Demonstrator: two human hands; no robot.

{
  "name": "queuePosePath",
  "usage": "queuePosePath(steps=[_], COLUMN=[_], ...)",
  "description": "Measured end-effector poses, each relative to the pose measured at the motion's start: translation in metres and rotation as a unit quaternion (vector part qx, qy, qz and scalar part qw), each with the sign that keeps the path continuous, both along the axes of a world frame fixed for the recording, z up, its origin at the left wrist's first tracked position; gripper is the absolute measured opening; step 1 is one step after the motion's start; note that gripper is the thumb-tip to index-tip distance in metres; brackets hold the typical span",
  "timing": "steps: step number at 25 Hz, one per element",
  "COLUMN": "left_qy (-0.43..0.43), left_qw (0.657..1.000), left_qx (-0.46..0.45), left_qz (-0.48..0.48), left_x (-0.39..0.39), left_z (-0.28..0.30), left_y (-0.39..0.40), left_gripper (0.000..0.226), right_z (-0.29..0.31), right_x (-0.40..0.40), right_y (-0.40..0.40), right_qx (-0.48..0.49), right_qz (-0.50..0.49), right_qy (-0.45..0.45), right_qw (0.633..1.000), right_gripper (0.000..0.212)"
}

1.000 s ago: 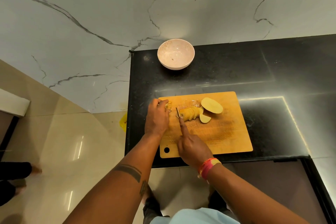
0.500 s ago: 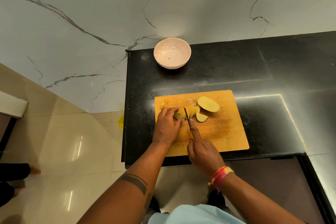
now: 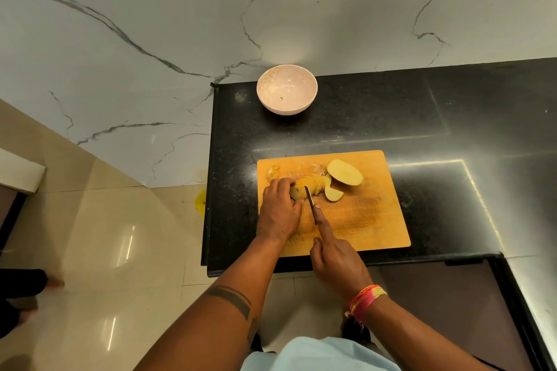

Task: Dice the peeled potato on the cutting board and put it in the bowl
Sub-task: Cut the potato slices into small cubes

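Observation:
On the wooden cutting board (image 3: 370,220) lies a peeled potato half (image 3: 310,186), partly cut into slices. My left hand (image 3: 278,211) grips its left end. My right hand (image 3: 337,262) grips a knife (image 3: 309,200), forefinger laid along the blade's back, and the blade stands in the potato just right of my left fingers. A large potato half (image 3: 345,172) lies cut side up at the board's far side, with a small slice (image 3: 333,193) in front of it. A little piece (image 3: 273,171) sits at the board's far left corner. The pale bowl (image 3: 287,89) stands behind the board.
The board lies on a black counter (image 3: 452,129) whose left edge and near edge are close to it. A marble wall (image 3: 180,24) rises behind the bowl. Beige floor tiles (image 3: 120,250) lie to the left, where another person's foot (image 3: 45,283) shows.
My left hand moved right from the board's far left corner onto the potato's left end. The knife shifted with my right hand and now cuts close beside my left fingers.

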State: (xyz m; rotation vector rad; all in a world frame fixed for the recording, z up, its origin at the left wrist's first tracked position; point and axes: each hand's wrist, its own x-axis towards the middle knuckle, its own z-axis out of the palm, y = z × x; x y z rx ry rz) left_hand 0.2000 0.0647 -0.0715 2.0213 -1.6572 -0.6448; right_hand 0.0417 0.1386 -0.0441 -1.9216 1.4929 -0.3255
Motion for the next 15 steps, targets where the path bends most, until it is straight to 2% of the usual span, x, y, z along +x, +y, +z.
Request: queuePosePath(steps=[4,8,15], left_qy=[0.004,0.007,0.003], left_qw=[1.0,0.999,1.0], left_qx=[-0.008,-0.034,-0.009], left_qz=[-0.006,0.014,0.006], left_x=[0.001,-0.002,-0.004], left_z=[0.0,0.001,0.002], left_y=[0.002,0.007,0.007], left_gripper=[0.046,0.036,0.051], right_z=[0.004,0.004,-0.001], right_x=[-0.003,-0.007,-0.004], right_y=[0.001,0.003,0.011], right_qx=[-0.002,-0.006,-0.011], right_qz=[-0.01,-0.013,-0.009], right_qy=[-0.007,-0.001,0.001], right_qw=[1.0,1.0,1.0], right_gripper=[0.073,0.074,0.072])
